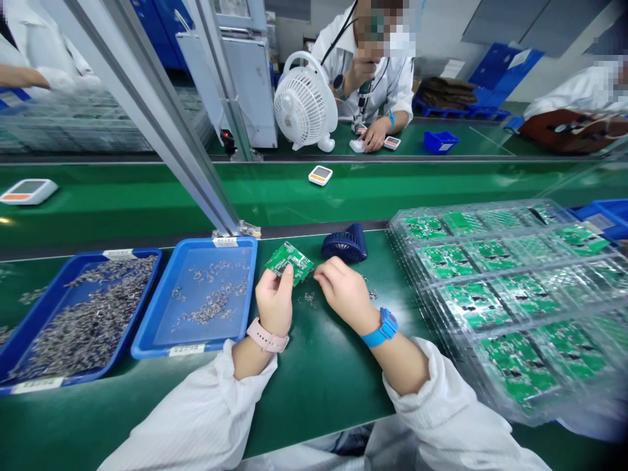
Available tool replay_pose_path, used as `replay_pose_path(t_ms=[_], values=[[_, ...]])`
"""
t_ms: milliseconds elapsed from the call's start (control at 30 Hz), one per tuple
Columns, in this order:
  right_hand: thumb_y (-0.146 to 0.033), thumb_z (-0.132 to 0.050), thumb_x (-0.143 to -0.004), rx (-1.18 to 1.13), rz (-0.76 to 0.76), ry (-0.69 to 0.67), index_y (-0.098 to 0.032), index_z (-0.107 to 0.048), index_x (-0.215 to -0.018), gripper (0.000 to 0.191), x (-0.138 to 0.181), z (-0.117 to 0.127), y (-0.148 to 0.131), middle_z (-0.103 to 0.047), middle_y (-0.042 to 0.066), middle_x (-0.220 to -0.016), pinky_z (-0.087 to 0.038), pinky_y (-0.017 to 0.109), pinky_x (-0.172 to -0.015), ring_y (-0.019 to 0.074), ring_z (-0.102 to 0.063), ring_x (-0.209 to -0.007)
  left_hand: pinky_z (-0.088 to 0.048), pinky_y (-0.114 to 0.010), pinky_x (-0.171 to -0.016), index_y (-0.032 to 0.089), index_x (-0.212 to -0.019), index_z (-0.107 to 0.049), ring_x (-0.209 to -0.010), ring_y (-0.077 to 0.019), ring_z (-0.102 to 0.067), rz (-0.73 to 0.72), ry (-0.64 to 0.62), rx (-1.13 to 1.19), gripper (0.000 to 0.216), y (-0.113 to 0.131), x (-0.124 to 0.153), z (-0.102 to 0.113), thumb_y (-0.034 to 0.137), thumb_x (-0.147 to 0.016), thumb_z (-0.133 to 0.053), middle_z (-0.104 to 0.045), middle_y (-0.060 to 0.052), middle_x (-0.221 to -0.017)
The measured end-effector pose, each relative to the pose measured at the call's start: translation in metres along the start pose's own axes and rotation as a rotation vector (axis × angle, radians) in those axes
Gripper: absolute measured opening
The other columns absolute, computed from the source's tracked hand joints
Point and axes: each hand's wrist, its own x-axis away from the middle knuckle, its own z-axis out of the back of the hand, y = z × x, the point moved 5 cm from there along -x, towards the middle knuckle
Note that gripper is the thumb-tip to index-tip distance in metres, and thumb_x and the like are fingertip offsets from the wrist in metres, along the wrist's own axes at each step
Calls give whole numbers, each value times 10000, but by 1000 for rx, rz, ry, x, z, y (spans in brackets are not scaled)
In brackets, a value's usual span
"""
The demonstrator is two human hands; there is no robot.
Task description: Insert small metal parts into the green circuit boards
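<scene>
The left hand [275, 301] is gripping a printed circuit board [288, 258]; the right hand [347, 293] is pinching beside it, contents unclear.

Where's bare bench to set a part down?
Green worktop between white sleeves; glossy green strip right of white-orange device. Crowded: around left hand, right hand, green circuit board, loose metal bits, navy plastic fan; rightward, clear plastic trays.

Left hand [275, 301]: holds a green circuit board [287, 259]
Right hand [346, 293]: seems pinched beside it, from where I stand
Blue tray [164, 327]: metal bits [213, 307]
</scene>
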Motion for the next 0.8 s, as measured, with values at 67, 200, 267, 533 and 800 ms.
replay_pose_path(t_ms=[67,200,267,533,800], values=[[-214,-462,-966,-68,-42,48,-203,-623,-924,167,0,2,3,-619,60,-959,-458,279,-788,177,-600,-891,-466,-258,-717,158,-850,-669,-705,-133,-569,3,11,-12,234,1,0,0,390,-850,-647,-650,-1,-756],[-201,-535,-870,-408,-230,12,-200,-602,-828,79,0,-1,15,-641,16,-805,-471,253,-632,134,-590,-659,-470,-260,-717,158,-881,-677,-730,-140,-583,-3,-23,-7,236,3,1,-2,390,-855,-642,-665,-12,-781],[-229,-559,-823,-700,-350,-22,-192,-582,-809,46,1,-4,21,-660,1,-752,-474,236,-554,112,-575,-554,-473,-261,-728,162,-902,-683,-757,-146,-597,-11,-57,-9,225,3,2,-4,379,-858,-642,-681,-19,-815],[-255,-637,-763,-814,-331,116,-183,-652,-803,84,3,15,17,-695,29,-739,-513,259,-587,145,-634,-633,-495,-309,-782,168,-836,-693,-834,-202,-637,-79,-161,-187,208,0,9,-7,360,-868,-619,-697,-48,-822],[-234,-592,-826,-630,-283,228,-201,-682,-846,98,5,26,20,-708,29,-823,-528,280,-694,157,-654,-723,-506,-323,-795,175,-874,-710,-839,-214,-655,-96,-247,-255,189,2,10,-13,332,-870,-607,-716,-57,-845]])
